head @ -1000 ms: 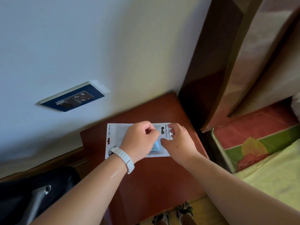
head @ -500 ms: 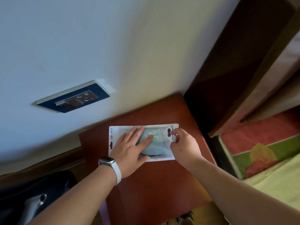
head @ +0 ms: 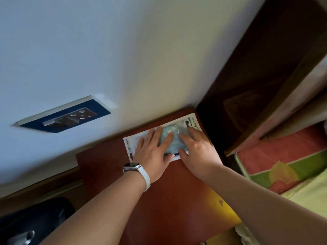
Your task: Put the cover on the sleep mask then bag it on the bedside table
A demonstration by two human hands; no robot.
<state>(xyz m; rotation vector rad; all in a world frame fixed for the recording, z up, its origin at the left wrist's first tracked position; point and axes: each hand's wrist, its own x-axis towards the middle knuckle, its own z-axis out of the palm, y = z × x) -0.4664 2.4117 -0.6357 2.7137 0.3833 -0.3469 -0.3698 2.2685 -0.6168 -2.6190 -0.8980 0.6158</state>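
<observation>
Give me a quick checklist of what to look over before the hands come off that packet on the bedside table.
1. Sleep mask inside the bag: ok, its pale blue shape shows through the clear front.
2. Bag resting on the bedside table: ok, flat, near the wall.
3. Left hand pressing it flat: ok, open palm on the bag.
4. Right hand on the bag: ok, fingers spread over the mask end.
5. Bag mouth closed: cannot tell, the hands hide the edges.
6. Cover on the mask: cannot tell through the plastic.
</observation>
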